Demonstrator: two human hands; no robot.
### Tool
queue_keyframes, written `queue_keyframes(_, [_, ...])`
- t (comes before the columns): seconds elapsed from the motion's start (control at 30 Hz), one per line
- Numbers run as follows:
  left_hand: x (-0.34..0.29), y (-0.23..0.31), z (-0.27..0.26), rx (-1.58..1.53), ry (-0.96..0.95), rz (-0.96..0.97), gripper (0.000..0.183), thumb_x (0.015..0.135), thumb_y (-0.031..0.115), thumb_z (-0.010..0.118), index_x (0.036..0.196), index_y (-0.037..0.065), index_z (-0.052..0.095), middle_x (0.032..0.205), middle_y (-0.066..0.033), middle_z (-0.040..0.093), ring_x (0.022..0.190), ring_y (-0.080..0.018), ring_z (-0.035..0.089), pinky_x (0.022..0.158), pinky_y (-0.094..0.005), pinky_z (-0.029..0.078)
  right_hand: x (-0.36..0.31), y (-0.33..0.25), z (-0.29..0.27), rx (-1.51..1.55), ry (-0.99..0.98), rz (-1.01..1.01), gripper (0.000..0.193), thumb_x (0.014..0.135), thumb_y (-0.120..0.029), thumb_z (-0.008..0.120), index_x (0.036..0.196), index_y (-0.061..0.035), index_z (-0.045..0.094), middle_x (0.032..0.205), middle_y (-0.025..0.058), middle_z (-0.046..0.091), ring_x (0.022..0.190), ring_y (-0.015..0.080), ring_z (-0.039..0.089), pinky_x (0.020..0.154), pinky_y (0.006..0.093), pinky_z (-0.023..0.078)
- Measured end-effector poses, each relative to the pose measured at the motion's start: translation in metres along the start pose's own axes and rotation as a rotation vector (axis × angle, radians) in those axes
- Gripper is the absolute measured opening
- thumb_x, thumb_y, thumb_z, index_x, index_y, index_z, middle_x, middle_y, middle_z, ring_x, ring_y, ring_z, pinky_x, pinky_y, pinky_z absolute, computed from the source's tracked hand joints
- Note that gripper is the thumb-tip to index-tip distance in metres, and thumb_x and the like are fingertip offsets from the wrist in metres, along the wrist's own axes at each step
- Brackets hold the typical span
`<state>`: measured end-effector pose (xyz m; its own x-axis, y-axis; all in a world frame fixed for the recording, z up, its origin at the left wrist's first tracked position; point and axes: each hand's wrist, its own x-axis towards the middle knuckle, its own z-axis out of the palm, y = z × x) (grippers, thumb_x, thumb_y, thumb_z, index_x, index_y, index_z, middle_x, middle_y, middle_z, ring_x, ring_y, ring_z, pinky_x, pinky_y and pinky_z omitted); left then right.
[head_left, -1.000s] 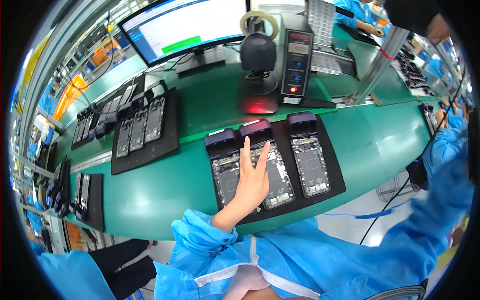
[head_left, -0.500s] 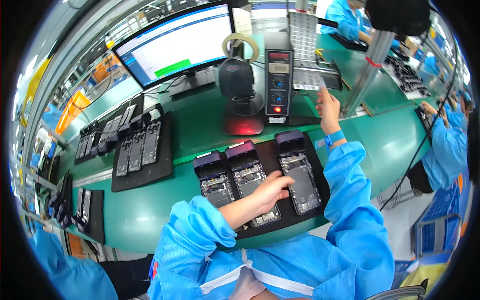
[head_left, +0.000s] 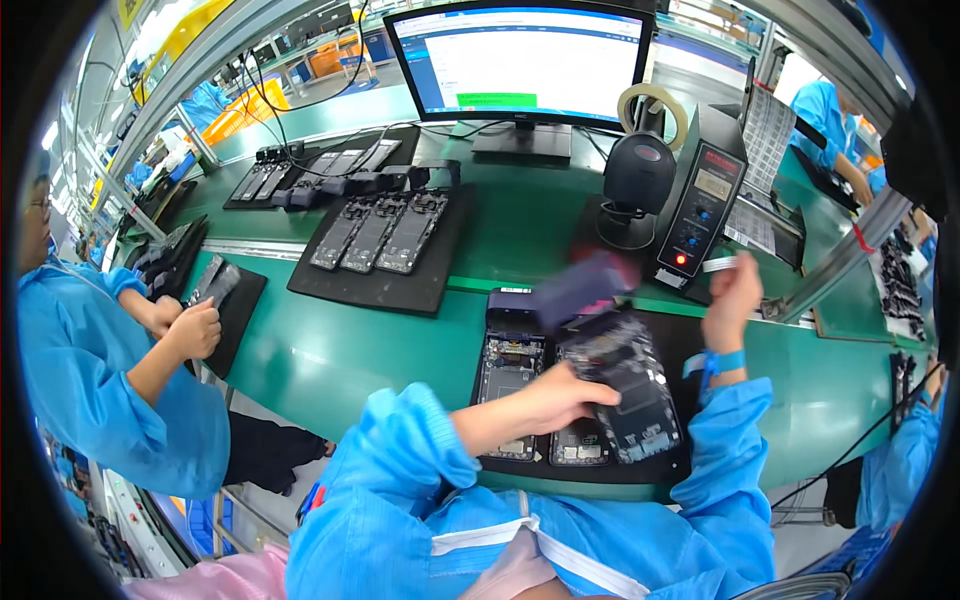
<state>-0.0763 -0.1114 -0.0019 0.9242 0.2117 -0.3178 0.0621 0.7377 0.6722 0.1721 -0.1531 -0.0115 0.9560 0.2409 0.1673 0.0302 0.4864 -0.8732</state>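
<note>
My left hand point(head_left: 562, 402) grips an opened smartphone point(head_left: 632, 392) by its left edge, thumb across its face. The phone is raised and tilted, its inner parts showing, with a blurred dark purple block point(head_left: 585, 292) at its upper end. Under and beside it, two more opened phones lie on a black mat; the leftmost phone point(head_left: 512, 385) shows best, the middle one is partly covered. Pinched in my right hand point(head_left: 735, 305) is a small white label point(head_left: 718, 264), held up in front of the control box point(head_left: 703, 205).
Behind stand a barcode scanner point(head_left: 640, 178) with a tape roll point(head_left: 652, 92) around its top and a monitor point(head_left: 525, 65). Label sheets point(head_left: 765, 140) hang right of the box. Several opened phones lie on a black mat point(head_left: 380, 285) at left. A co-worker point(head_left: 110, 350) handles a phone farther left.
My left hand has taken hold of the right-hand phone and lifted it off the mat. My right hand has come away from the label sheets with a label. The view has swung left.
</note>
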Motion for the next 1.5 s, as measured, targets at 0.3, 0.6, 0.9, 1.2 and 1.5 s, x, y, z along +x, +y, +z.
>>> queue_keyframes(0.3, [0.025, 0.077, -0.025, -0.247, 0.372, 0.442, 0.025, 0.081, 0.008, 0.048, 0.103, -0.003, 0.048, 0.103, -0.0116, 0.053, 0.097, -0.0238, 0.050, 0.089, -0.0411, 0.038, -0.039, 0.019, 0.069, -0.017, -0.208, 0.335, 0.017, 0.081, -0.020, 0.052, 0.072, -0.0057, 0.056, 0.055, -0.0042, 0.042, 0.045, 0.0036, 0.035, 0.041, 0.0183, 0.026])
queue_keyframes(0.6, [0.057, 0.104, -0.037, -0.300, 0.413, 0.614, 0.020, 0.081, 0.008, 0.049, 0.098, -0.003, 0.049, 0.099, -0.0120, 0.053, 0.093, -0.0238, 0.050, 0.087, -0.0417, 0.040, -0.048, -0.032, 0.062, 0.225, -0.229, -0.052, 0.026, 0.084, -0.015, 0.044, 0.060, -0.0068, 0.042, 0.058, -0.0019, 0.039, 0.052, 0.0036, 0.033, 0.045, 0.0209, 0.024])
queue_keyframes(0.9, [-0.056, 0.045, 0.003, 0.726, 0.465, 0.809, 0.037, 0.078, 0.004, 0.056, 0.113, -0.003, 0.046, 0.106, -0.0102, 0.054, 0.095, -0.0175, 0.054, 0.084, -0.0292, 0.043, -0.118, -0.098, 0.068, -0.015, -0.965, -0.279, 0.038, 0.062, -0.018, 0.072, 0.083, -0.0044, 0.043, 0.109, 0.0155, 0.039, 0.105, 0.0255, 0.040, 0.086, 0.0362, 0.036])
queue_keyframes(1.2, [-0.075, 0.008, -0.020, 0.852, 0.386, 0.725, 0.046, 0.070, 0.001, 0.056, 0.114, -0.006, 0.044, 0.108, -0.0199, 0.051, 0.095, -0.0311, 0.055, 0.077, -0.0330, 0.046, -0.160, -0.111, 0.067, 0.132, -1.195, -0.261, 0.037, 0.065, -0.023, 0.074, 0.084, -0.0026, 0.049, 0.118, 0.0260, 0.037, 0.110, 0.0342, 0.041, 0.089, 0.0438, 0.036])
queue_keyframes(1.5, [-0.083, 0.019, -0.002, 0.876, 0.448, 0.765, 0.055, 0.063, 0.005, 0.067, 0.113, -0.004, 0.046, 0.106, -0.0167, 0.053, 0.090, -0.0281, 0.058, 0.073, -0.0319, 0.048, -0.165, -0.113, 0.076, 0.079, -1.109, -0.279, 0.032, 0.064, -0.016, 0.074, 0.080, -0.0015, 0.050, 0.112, 0.0206, 0.041, 0.105, 0.0298, 0.044, 0.090, 0.0404, 0.034])
